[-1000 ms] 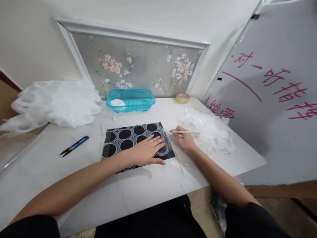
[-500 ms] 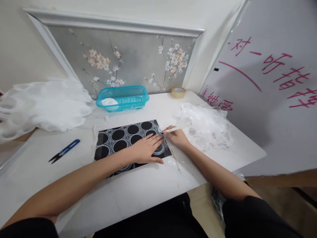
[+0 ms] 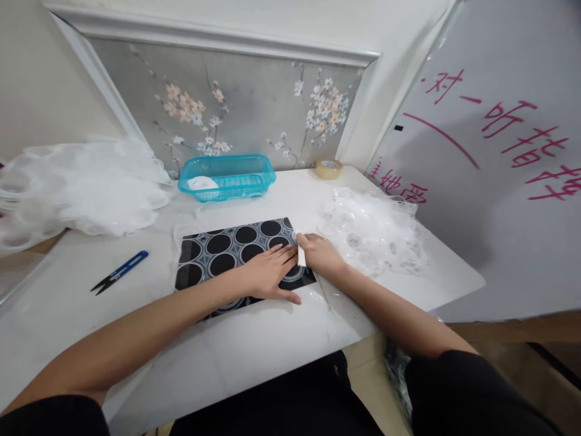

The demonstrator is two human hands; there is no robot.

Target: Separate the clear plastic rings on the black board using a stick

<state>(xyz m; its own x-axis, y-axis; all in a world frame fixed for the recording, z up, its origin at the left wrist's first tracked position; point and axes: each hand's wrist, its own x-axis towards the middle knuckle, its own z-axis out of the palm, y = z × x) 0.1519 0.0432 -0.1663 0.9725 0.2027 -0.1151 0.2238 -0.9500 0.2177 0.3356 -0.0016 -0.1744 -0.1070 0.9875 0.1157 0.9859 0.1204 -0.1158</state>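
My left hand (image 3: pixel 271 274) lies flat with its fingers stretched over a black sheet with rows of circles and grey outlines (image 3: pixel 221 243). My right hand (image 3: pixel 320 251) is closed at the sheet's right edge, close to the left fingertips. It holds a small white flat strip (image 3: pixel 301 255), which sticks out below the fingers. What the strip is made of, I cannot make out. Thin clear film seems to lie beside the sheet's lower right corner.
Blue thread snips (image 3: pixel 121 271) lie at left, below a heap of white ring-patterned sheets (image 3: pixel 91 188). A turquoise basket (image 3: pixel 227 162) and a tape roll (image 3: pixel 328 169) stand at the back. Tangled clear cut-out scraps (image 3: pixel 372 227) lie at right, before a whiteboard (image 3: pixel 499 230).
My right hand has turned, so the white strip that pointed off to the right now points down toward me. My left hand stays flat on the sheet.
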